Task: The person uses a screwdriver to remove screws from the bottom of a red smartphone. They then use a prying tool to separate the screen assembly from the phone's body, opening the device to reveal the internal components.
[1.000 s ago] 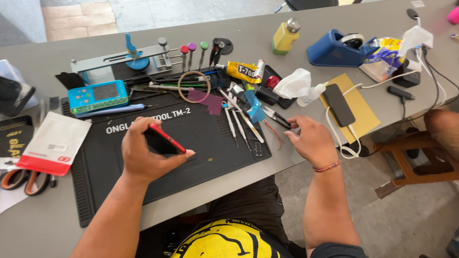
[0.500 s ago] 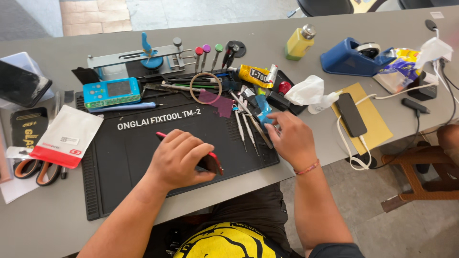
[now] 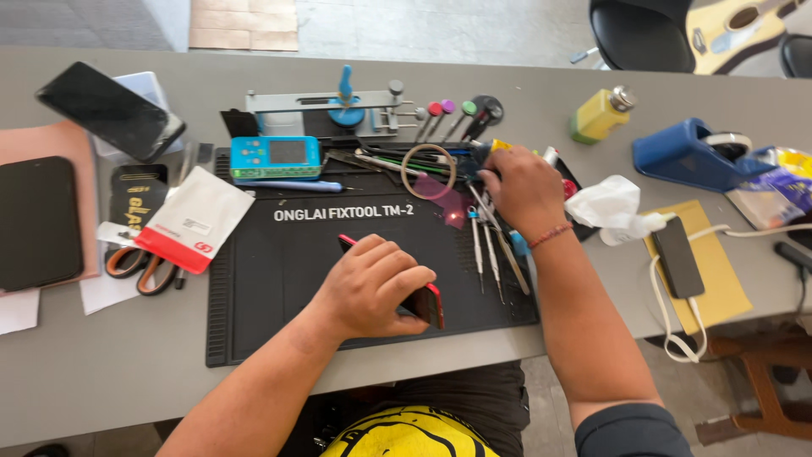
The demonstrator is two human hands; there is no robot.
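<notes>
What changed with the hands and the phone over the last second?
The left hand lowered the red-edged phone from a raised tilt down flat onto the black work mat, now covering it. The right hand moved from the mat's right edge up into the pile of tools at its top right corner. The scissors, white pouch and blue tape dispenser stayed put.

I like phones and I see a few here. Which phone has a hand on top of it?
The red-edged phone on the black work mat, under the left hand. The two black phones at the table's left and one on yellow paper lie untouched.
</notes>
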